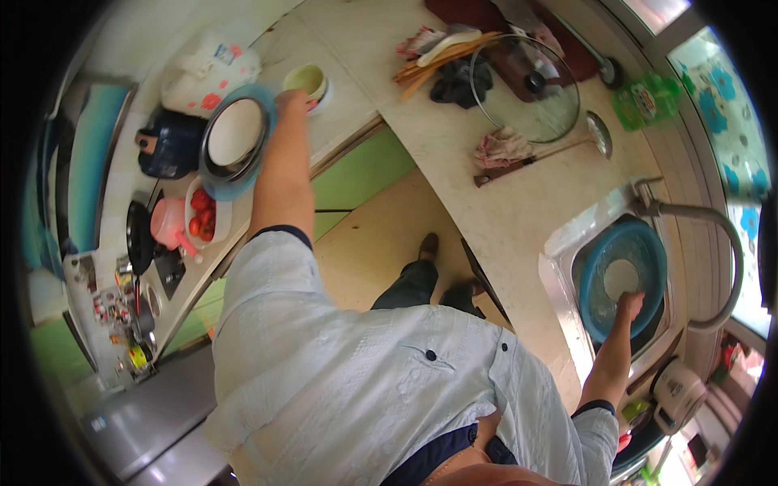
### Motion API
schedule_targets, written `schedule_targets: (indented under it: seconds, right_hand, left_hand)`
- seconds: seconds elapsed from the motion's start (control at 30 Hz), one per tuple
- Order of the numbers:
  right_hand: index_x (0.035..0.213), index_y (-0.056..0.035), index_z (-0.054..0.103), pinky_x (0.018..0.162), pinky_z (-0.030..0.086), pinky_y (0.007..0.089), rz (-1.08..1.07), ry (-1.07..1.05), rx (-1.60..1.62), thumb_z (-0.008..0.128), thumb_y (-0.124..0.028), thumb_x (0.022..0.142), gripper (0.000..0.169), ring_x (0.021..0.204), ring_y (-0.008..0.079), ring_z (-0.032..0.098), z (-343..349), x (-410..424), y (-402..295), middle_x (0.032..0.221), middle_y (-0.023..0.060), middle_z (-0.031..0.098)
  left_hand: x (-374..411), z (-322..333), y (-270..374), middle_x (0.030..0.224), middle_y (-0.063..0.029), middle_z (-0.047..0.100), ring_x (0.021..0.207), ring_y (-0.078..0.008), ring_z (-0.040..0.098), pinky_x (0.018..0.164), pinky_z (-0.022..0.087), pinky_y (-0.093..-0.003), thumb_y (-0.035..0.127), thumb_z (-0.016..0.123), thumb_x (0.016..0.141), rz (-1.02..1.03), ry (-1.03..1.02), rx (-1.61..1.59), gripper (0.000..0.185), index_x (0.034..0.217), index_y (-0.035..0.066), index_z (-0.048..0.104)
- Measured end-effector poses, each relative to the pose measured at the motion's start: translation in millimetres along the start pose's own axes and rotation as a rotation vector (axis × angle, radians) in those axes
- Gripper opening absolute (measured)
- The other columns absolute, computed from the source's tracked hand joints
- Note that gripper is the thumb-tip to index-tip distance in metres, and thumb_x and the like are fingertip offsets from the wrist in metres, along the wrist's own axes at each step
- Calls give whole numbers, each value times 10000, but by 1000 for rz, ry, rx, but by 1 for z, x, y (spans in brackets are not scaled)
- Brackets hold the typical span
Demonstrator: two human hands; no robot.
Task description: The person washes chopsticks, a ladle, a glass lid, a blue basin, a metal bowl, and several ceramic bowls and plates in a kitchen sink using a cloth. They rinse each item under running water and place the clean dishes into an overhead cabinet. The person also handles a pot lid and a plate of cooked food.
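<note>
At the upper left, my left hand, slightly blurred, grips the rim of a pale green bowl that sits on a white one on the counter. Beside that wrist, a blue basin holds a dark-rimmed dish and a white bowl. On the right, my right hand reaches into a blue plastic basin of cloudy water in the sink. Its fingers are closed at the edge of a round white dish; the fingertips are partly hidden.
A glass lid, ladle, cloth and chopsticks lie on the counter. The curved faucet arches beside the sink. Tomatoes in a white container, a pink pot and a black pan stand left.
</note>
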State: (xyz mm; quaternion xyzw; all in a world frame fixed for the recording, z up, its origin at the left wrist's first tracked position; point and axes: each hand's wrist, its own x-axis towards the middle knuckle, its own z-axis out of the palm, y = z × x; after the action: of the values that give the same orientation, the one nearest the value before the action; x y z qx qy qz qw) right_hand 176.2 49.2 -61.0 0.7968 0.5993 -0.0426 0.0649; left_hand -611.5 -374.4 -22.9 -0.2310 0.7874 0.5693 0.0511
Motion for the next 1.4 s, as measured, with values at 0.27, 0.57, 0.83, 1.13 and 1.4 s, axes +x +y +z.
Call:
schedule_targets:
  seconds: [0.27, 0.57, 0.83, 1.13, 1.4]
  right_hand:
    - [1188, -125, 409, 703, 459, 459, -319, 28, -42, 330, -180, 847, 354, 834, 366, 589, -28, -13, -22, 920, 200, 601]
    - [1002, -60, 389, 650, 450, 488, -285, 78, 102, 433, -109, 733, 277, 747, 414, 576, -62, -30, 20, 798, 232, 595]
    - [934, -12, 470, 642, 462, 486, -401, -111, 16, 458, -102, 723, 230, 734, 400, 588, -4, -39, 56, 800, 235, 596]
    - [908, -39, 545, 441, 415, 232, 65, -825, 1303, 472, -68, 768, 160, 476, 139, 505, 12, -36, 42, 695, 74, 566]
    - [1043, -28, 551, 516, 447, 258, -9, -357, 1575, 563, -272, 811, 336, 608, 153, 559, -21, -27, 57, 757, 64, 571]
  left_hand:
    - [103, -30, -19, 732, -138, 567, 640, -221, 592, 446, 512, -298, 55, 672, 639, 120, -46, 171, 262, 785, -76, 498]
    - [-86, -3, -10, 900, -175, 568, 737, -263, 588, 688, 471, -355, 235, 594, 789, 787, 200, 754, 390, 955, -90, 455]
    - [-413, 108, -92, 860, -42, 581, 760, -121, 550, 687, 446, -233, -7, 524, 795, 1065, -1217, 282, 156, 933, 37, 581]
    - [-659, 226, -188, 1081, -179, 521, 976, -281, 539, 788, 469, -341, 140, 555, 771, 776, -1524, 522, 411, 1153, 30, 452]
    - [-700, 229, -184, 1184, -139, 436, 1062, -277, 488, 807, 471, -404, -74, 403, 699, 88, -1672, 339, 567, 1237, 93, 335]
